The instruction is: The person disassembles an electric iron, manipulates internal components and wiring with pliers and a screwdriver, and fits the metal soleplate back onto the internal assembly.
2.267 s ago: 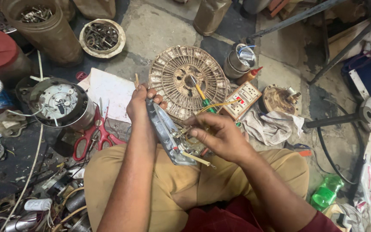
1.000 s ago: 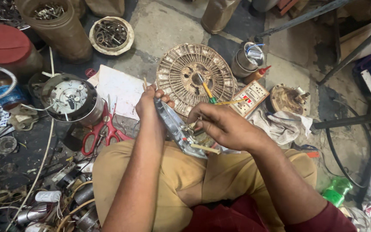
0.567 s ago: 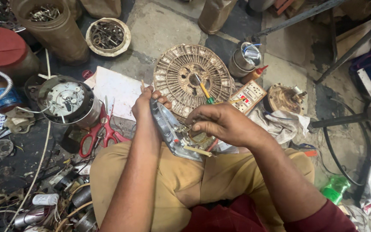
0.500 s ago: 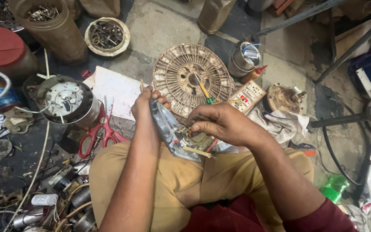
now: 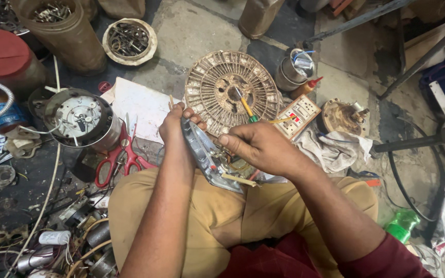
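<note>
My left hand [image 5: 175, 123] grips the top end of a shiny metal appliance plate [image 5: 205, 154] that rests tilted on my lap. My right hand [image 5: 256, 146] is over the plate's wired inner side, fingers closed around a screwdriver with a yellow and green handle [image 5: 246, 108] that sticks up behind the knuckles. Small wires and a pale strip [image 5: 239, 179] show under the right hand. The tool's tip is hidden by my fingers.
A round perforated metal disc [image 5: 217, 87] lies on the floor ahead, beside a switch board [image 5: 301, 114], a cloth [image 5: 336, 149] and a small motor [image 5: 343, 116]. Red scissors [image 5: 119, 157], a round motor housing [image 5: 81, 118], white paper [image 5: 140, 103] and parts tubs [image 5: 129, 40] are left. A green bottle [image 5: 401, 224] stands right.
My hands stay on the plate almost unmoved; the right hand shifted slightly over the wiring. The view drifted a little.
</note>
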